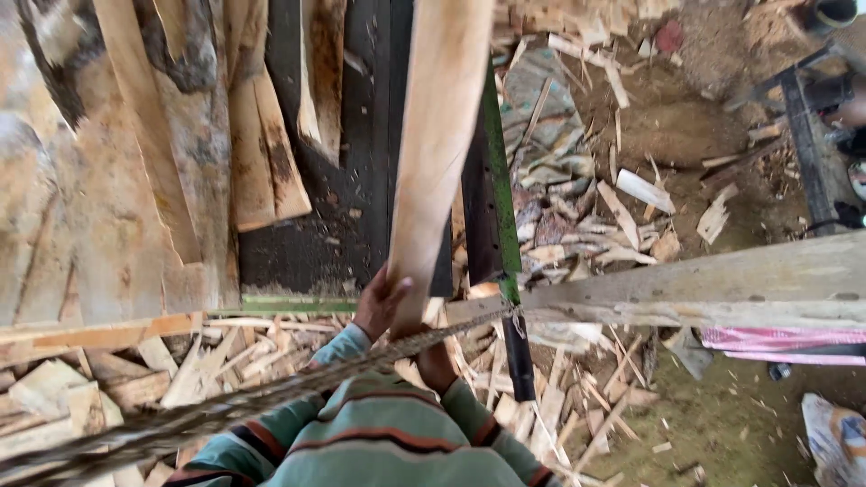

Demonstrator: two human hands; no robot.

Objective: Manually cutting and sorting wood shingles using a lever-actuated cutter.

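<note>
We grip pale plank near end, left hand wrapped, right hand under; long axis points away. Dark saw table, offcuts on dirt floor.

right hand mostly behind plank

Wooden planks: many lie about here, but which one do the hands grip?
The pale long plank at centre, running away up the frame. The left hand grips its near end; the other planks lie stacked, untouched.
</note>
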